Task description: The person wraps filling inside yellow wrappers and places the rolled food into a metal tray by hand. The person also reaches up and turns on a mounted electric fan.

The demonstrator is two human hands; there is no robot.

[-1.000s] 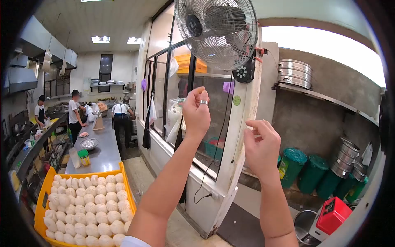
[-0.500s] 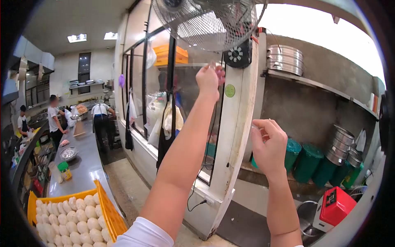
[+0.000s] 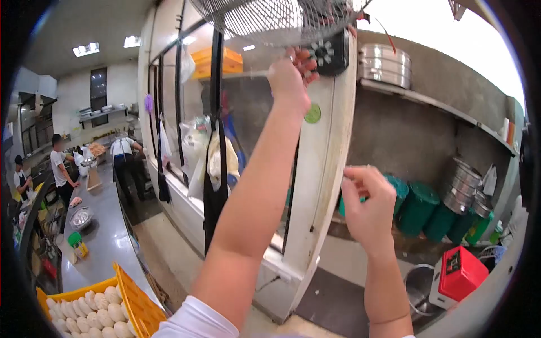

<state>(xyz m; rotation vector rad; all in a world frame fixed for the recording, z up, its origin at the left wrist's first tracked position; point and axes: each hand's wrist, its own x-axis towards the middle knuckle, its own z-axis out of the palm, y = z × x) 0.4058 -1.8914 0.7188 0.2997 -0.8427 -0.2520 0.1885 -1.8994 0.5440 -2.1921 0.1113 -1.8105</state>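
Observation:
My left hand (image 3: 290,81) is raised high, just below the fan's wire cage (image 3: 276,22) and beside a black box with a grey dial (image 3: 324,53). Its fingers are apart and slightly curled; whether they touch the box I cannot tell. Lower and to the right, my right hand (image 3: 369,208) hangs in the air near the edge of the white post (image 3: 324,197). Thumb and index finger are drawn together there, and anything between them is too small to make out. A round green sticker (image 3: 312,113) shows on the post beside my left wrist.
A yellow crate (image 3: 135,298) of white dough balls stands at lower left by a steel counter (image 3: 107,242). Several people (image 3: 125,158) work farther back. Steel steamers (image 3: 386,65) sit on a shelf above green bins (image 3: 417,208). A red-and-white machine (image 3: 459,276) is at lower right.
My left hand has gone up nearer the dial box, and its fingers have spread. My right hand stays almost in place. The view has shifted, so less of the crate shows.

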